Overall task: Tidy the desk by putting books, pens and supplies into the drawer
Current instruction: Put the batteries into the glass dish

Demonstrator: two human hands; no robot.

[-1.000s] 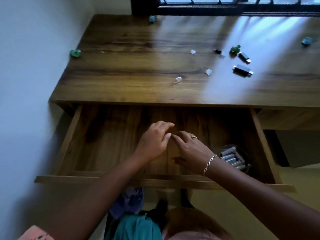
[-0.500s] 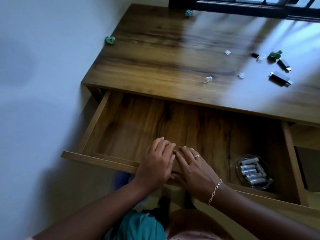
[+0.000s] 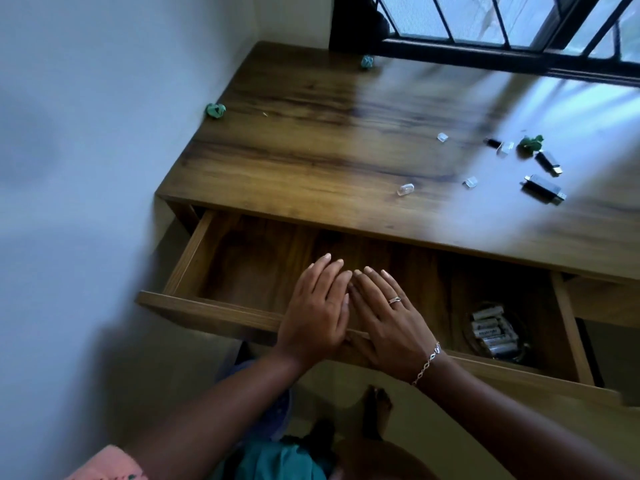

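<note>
The wooden desk (image 3: 329,143) has its drawer (image 3: 207,308) pulled out. My left hand (image 3: 317,313) and my right hand (image 3: 391,323) lie flat side by side on the drawer's front rim, fingers stretched over the bare drawer floor, holding nothing. A glass bowl of batteries (image 3: 495,332) sits in the drawer's right end. On the desktop at the right lie two black USB sticks (image 3: 542,189), (image 3: 548,162), a smaller black piece (image 3: 491,143) and several clear plastic caps (image 3: 405,189).
Crumpled green bits lie at the desk's left edge (image 3: 215,110), the back corner (image 3: 367,61) and beside the USB sticks (image 3: 531,144). A wall (image 3: 86,133) borders the desk on the left. A barred window (image 3: 485,22) runs along the back.
Both hands have drawn back from inside the drawer to its front rim and flattened out. The camera has swung to the left and up.
</note>
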